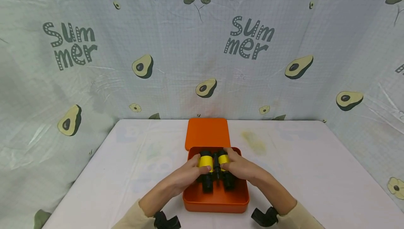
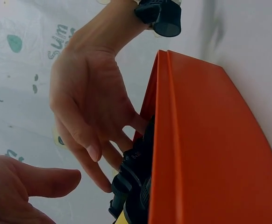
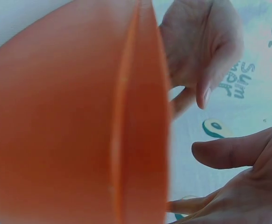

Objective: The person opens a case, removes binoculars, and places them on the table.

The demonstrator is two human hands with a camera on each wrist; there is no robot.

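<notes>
Black binoculars [image 1: 216, 167] with yellow bands lie inside an orange box [image 1: 216, 206] on the table. My left hand [image 1: 186, 174] is over the left barrel, its thumb above the yellow band. Over the right barrel is my right hand [image 1: 243, 167], with its thumb extended too. In the left wrist view the thumbs stand apart from the binoculars [image 2: 131, 172], and the right hand's loosely straight fingers reach down beside them. The box wall [image 3: 70, 121] hides the binoculars in the right wrist view. Fingertip contact is partly hidden.
An orange lid [image 1: 207, 133] lies flat directly behind the box. The white table [image 1: 142, 173] extends to both sides. A patterned sheet [image 1: 176, 46] hangs behind and around it. Black camera mounts [image 1: 167, 221] are on both wrists.
</notes>
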